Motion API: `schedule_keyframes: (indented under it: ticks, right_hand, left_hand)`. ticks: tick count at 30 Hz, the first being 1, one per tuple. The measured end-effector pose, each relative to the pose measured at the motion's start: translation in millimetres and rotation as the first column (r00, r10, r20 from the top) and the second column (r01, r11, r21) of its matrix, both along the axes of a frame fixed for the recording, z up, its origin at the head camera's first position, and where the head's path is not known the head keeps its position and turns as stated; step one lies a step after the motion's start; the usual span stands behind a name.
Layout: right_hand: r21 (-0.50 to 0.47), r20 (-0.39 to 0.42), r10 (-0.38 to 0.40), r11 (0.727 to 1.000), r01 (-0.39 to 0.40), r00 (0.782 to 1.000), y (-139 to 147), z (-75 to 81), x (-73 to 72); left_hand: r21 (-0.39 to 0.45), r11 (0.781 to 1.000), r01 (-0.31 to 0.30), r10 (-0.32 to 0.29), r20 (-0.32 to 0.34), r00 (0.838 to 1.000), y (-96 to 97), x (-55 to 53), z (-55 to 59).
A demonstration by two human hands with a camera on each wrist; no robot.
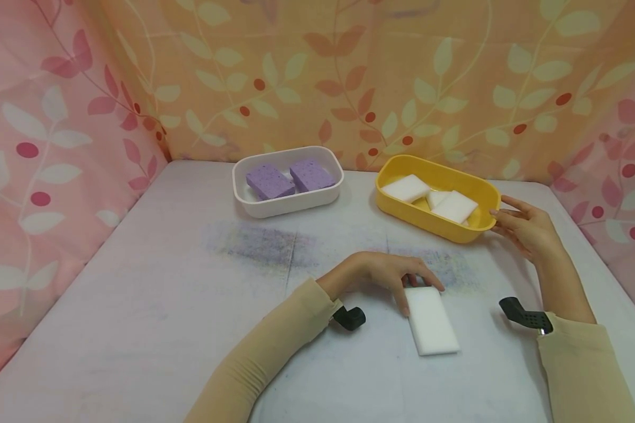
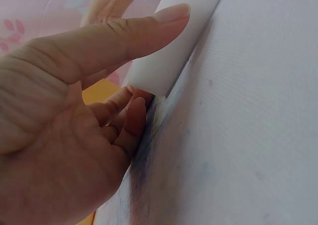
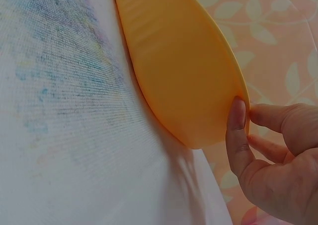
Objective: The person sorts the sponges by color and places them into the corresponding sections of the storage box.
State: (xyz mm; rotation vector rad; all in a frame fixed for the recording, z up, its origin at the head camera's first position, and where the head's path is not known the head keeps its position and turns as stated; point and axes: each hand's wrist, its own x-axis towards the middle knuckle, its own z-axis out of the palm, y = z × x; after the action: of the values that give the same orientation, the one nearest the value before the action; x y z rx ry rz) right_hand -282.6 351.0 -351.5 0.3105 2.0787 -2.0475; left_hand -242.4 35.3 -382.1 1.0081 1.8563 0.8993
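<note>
A white sponge (image 1: 433, 322) lies flat on the cloth-covered table. My left hand (image 1: 394, 273) reaches over its far end, thumb along the left edge and fingers around the far right corner. In the left wrist view, the thumb (image 2: 159, 34) lies across the sponge (image 2: 166, 61) and curled fingertips show at its end. At the right, my right hand (image 1: 529, 229) pinches the rim of a yellow tray (image 1: 418, 218) at its right end. The right wrist view shows the thumb against the outside of the tray (image 3: 184, 71), with fingers over the rim. Several white sponges (image 1: 455, 207) lie inside.
A white tray (image 1: 288, 207) with two purple sponges (image 1: 270, 182) stands at the back, left of the yellow one. Bluish stains (image 1: 264, 244) mark the tablecloth in front of the trays. Floral curtains (image 1: 296, 76) enclose the back and sides.
</note>
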Motion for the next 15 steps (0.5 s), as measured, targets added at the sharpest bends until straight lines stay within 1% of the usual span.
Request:
schedule_keyframes:
  ticks: [7, 11, 15]
  right_hand:
    - [0.011, -0.001, 0.005, 1.000, -0.005, 1.000, -0.1, -0.3, -0.3]
    - [0.020, 0.004, 0.006, 1.000, -0.006, 1.000, 0.3, 0.1, 0.1]
    - [0.010, -0.001, 0.003, 1.000, -0.003, 1.000, 0.2, -0.4, 0.3]
  left_hand:
    - [-0.005, 0.999, -0.032, 0.032, 0.022, 0.999, 0.4, 1.8, 1.6]
    - [0.014, 0.999, -0.036, 0.035, 0.036, 0.999, 0.8, 2.1, 2.5]
    - [0.032, 0.998, -0.049, 0.048, 0.042, 0.998, 2.0, 2.1, 3.2]
